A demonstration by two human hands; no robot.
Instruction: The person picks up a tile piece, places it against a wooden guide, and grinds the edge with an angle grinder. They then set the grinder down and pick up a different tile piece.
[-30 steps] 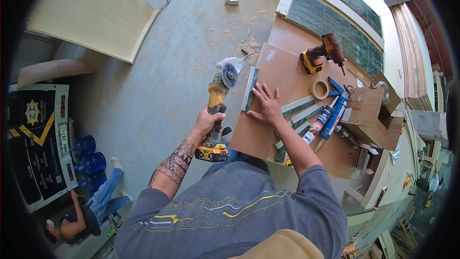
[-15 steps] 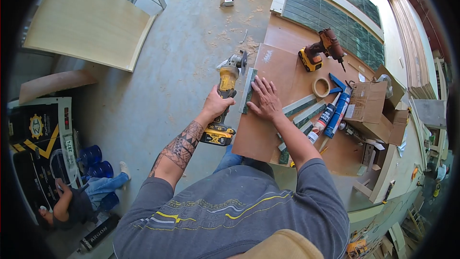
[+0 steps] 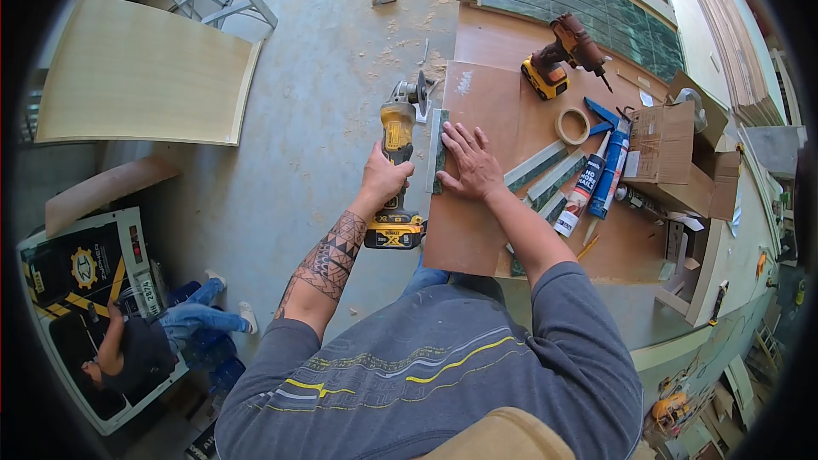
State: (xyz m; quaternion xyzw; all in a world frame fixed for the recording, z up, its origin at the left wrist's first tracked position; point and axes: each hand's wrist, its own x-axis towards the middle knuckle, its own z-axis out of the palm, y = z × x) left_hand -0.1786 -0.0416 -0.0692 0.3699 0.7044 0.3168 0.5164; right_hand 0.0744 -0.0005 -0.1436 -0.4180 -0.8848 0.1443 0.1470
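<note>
My left hand (image 3: 385, 177) is wrapped round the body of a yellow and black cordless angle grinder (image 3: 397, 129). The grinder's disc (image 3: 422, 94) points away from me, just past the far end of a green marble-look strip (image 3: 436, 153) with a pale edge. That strip lies along the left edge of a brown board (image 3: 469, 238) on the workbench. My right hand (image 3: 470, 160) lies flat with fingers spread, its fingertips and thumb at the strip and its palm on the board. Several similar strips (image 3: 558, 179) lie to the right, partly under my forearm.
A cordless impact driver (image 3: 567, 55), tape roll (image 3: 572, 126), adhesive tube (image 3: 579, 196), blue caulking gun (image 3: 610, 175) and cardboard box (image 3: 660, 145) crowd the bench's right side. Shavings litter the floor (image 3: 324, 102). A person (image 3: 145, 345) sits at lower left near a vehicle.
The view has turned and shifted slightly. The grinder now stands more upright, its disc a little farther left of the strip. My right hand stays pressed on the strip and board.
</note>
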